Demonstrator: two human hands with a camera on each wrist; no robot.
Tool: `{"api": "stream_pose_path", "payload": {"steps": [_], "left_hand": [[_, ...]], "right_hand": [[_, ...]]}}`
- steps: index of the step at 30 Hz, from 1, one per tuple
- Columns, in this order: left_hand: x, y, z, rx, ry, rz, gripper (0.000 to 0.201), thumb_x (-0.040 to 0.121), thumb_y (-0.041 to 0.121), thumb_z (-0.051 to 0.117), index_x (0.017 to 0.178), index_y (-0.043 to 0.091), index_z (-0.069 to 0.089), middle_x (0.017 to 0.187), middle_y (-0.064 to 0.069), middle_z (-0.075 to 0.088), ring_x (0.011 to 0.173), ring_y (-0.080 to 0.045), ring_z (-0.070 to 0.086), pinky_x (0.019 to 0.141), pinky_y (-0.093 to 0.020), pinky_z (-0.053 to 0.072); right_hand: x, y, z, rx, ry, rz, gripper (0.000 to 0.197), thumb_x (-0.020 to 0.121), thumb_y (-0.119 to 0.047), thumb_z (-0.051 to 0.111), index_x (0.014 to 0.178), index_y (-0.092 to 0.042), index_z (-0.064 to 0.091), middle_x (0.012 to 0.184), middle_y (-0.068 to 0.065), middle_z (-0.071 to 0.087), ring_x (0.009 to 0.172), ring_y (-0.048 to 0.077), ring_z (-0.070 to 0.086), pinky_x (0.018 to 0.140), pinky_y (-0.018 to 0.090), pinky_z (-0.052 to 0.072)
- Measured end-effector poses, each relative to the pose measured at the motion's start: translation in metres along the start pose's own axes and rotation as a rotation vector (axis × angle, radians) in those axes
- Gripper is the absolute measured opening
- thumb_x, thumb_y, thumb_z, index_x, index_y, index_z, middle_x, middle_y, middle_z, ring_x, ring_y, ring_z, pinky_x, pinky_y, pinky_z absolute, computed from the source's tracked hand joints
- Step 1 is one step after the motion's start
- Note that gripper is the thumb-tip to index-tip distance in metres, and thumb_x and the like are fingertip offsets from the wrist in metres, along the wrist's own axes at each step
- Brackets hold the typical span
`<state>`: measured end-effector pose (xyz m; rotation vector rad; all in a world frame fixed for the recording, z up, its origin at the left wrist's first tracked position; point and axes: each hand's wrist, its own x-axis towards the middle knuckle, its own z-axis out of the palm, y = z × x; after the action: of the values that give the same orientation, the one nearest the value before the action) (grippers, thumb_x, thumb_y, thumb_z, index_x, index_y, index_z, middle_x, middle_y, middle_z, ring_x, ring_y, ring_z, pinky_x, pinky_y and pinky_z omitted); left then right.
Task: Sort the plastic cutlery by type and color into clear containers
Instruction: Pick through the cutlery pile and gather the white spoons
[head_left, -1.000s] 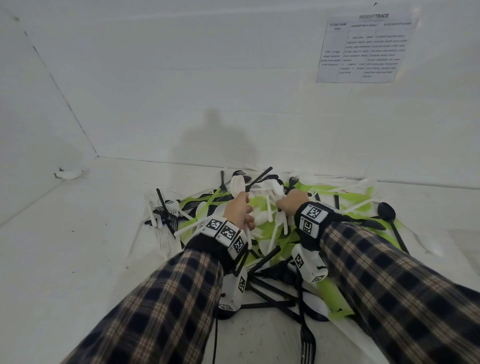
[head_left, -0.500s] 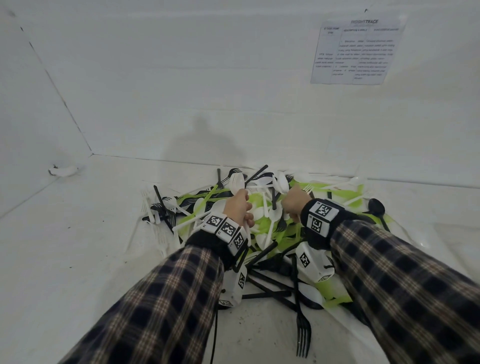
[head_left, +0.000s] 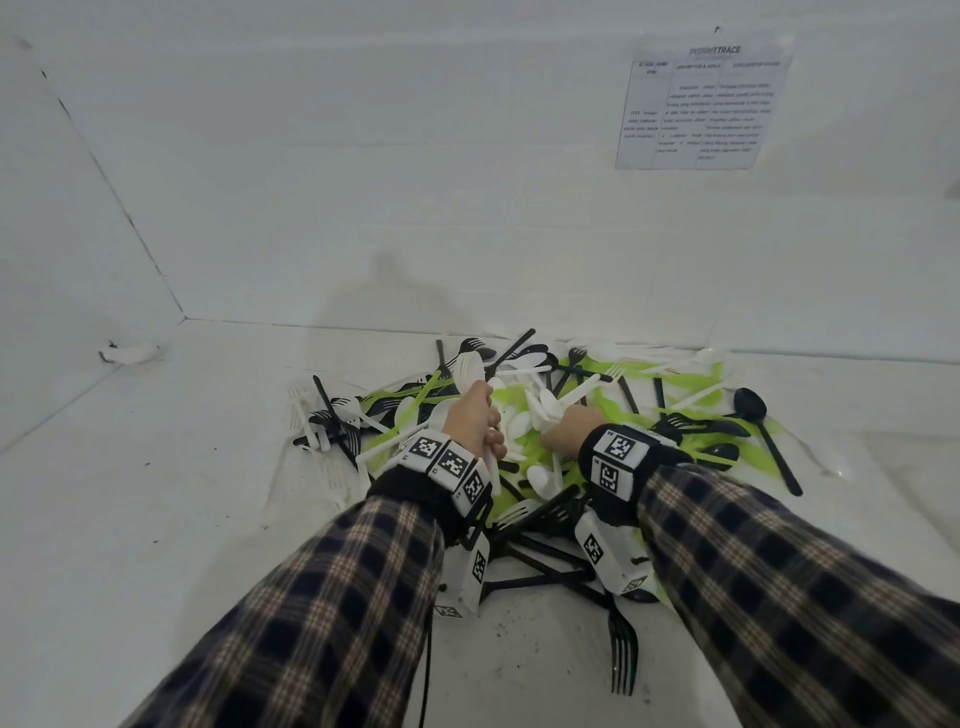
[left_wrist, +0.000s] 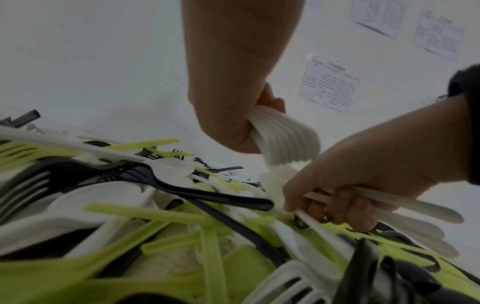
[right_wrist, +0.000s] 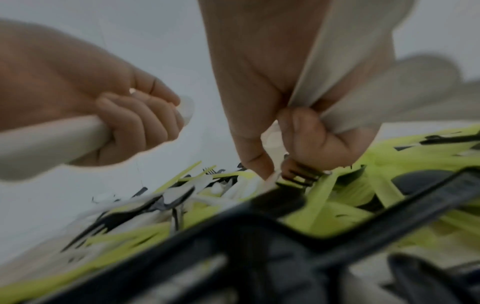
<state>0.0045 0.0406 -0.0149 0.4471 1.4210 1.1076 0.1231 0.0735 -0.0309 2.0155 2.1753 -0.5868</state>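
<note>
A heap of cutlery (head_left: 566, 415), black, white and lime green, lies on the white worktop (head_left: 156, 493) near the back wall. The left hand (head_left: 470, 415) is held over the heap with its fingers (right_wrist: 145, 123) curled round a stack of white spoons (left_wrist: 285, 133), the bowls standing up above the fist. Just beside it, the right hand (head_left: 569, 428) grips several white handles (left_wrist: 405, 207) while its fingertips pinch what seems to be another white piece in the heap. A black spoon (head_left: 763, 431) lies at the heap's right edge, a printed sheet (head_left: 701, 106) hangs on the wall.
</note>
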Motion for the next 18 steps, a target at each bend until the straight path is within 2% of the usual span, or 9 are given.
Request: {"api": "stream_pose_path", "payload": {"steps": [3,5,7,8,10,13,16,18], "left_hand": [[-0.001,-0.002,0.0,-0.007,-0.007,0.0,0.026,0.09,0.023,0.039,0.066,0.019,0.031,0.054,0.005,0.026,0.027,-0.007,0.018,0.039,-0.012,0.022],[-0.002,-0.003,0.001,-0.021,-0.017,-0.007,0.022,0.086,0.02,0.038,0.066,0.019,0.031,0.055,0.005,0.027,0.028,-0.008,0.018,0.039,-0.011,0.023],[-0.003,-0.005,0.004,-0.034,-0.043,-0.023,0.014,0.083,0.016,0.036,0.07,0.019,0.032,0.059,0.004,0.029,0.033,-0.009,0.02,0.04,-0.012,0.025],[-0.004,-0.006,0.005,-0.05,-0.054,-0.028,0.01,0.082,0.016,0.035,0.072,0.018,0.032,0.061,0.003,0.031,0.036,-0.01,0.022,0.041,-0.012,0.026],[-0.005,-0.007,0.008,-0.076,-0.086,-0.054,0.009,0.083,0.016,0.034,0.074,0.016,0.033,0.062,0.002,0.032,0.04,-0.012,0.025,0.043,-0.015,0.027],[-0.008,-0.009,0.016,-0.125,-0.136,-0.094,0.019,0.088,0.018,0.03,0.069,0.014,0.032,0.055,0.0,0.033,0.042,-0.016,0.028,0.045,-0.02,0.028],[-0.01,-0.015,0.028,-0.155,-0.114,-0.035,0.021,0.088,0.018,0.031,0.068,0.013,0.036,0.062,-0.002,0.035,0.045,-0.017,0.031,0.043,-0.021,0.03],[-0.012,-0.019,0.038,-0.135,-0.106,0.038,0.026,0.094,0.019,0.029,0.07,0.012,0.039,0.069,-0.006,0.042,0.053,-0.02,0.04,0.05,-0.029,0.036]], "right_hand": [[-0.003,0.006,-0.007,0.106,0.051,0.016,0.041,0.096,-0.028,0.045,0.124,0.002,0.05,0.127,0.015,0.055,0.118,0.028,0.053,0.093,0.03,0.042],[-0.004,0.013,-0.013,0.175,0.111,0.031,0.035,0.095,-0.027,0.046,0.11,0.003,0.056,0.118,0.017,0.058,0.115,0.031,0.053,0.09,0.031,0.043],[-0.004,0.02,-0.018,0.249,0.159,0.04,0.029,0.094,-0.025,0.047,0.082,0.001,0.054,0.093,0.015,0.057,0.104,0.032,0.056,0.082,0.032,0.044],[-0.004,0.024,-0.02,0.289,0.176,0.033,0.031,0.093,-0.024,0.047,0.077,0.002,0.054,0.085,0.013,0.055,0.097,0.032,0.056,0.078,0.032,0.044],[-0.005,0.028,-0.023,0.418,0.202,-0.015,0.03,0.091,-0.022,0.048,0.084,0.004,0.061,0.082,0.013,0.058,0.083,0.03,0.058,0.071,0.031,0.046],[-0.02,0.025,-0.026,0.621,0.183,-0.13,0.026,0.093,-0.021,0.048,0.071,-0.01,0.054,0.064,0.001,0.053,0.054,0.015,0.049,0.049,0.023,0.041],[-0.034,0.018,-0.022,0.69,0.124,-0.229,0.029,0.093,-0.019,0.051,0.064,-0.014,0.05,0.058,0.0,0.049,0.049,0.013,0.046,0.047,0.021,0.038],[-0.04,0.016,-0.017,0.769,0.101,-0.26,0.026,0.092,-0.016,0.053,0.066,-0.011,0.053,0.058,0.003,0.049,0.047,0.014,0.043,0.045,0.023,0.038]]}}
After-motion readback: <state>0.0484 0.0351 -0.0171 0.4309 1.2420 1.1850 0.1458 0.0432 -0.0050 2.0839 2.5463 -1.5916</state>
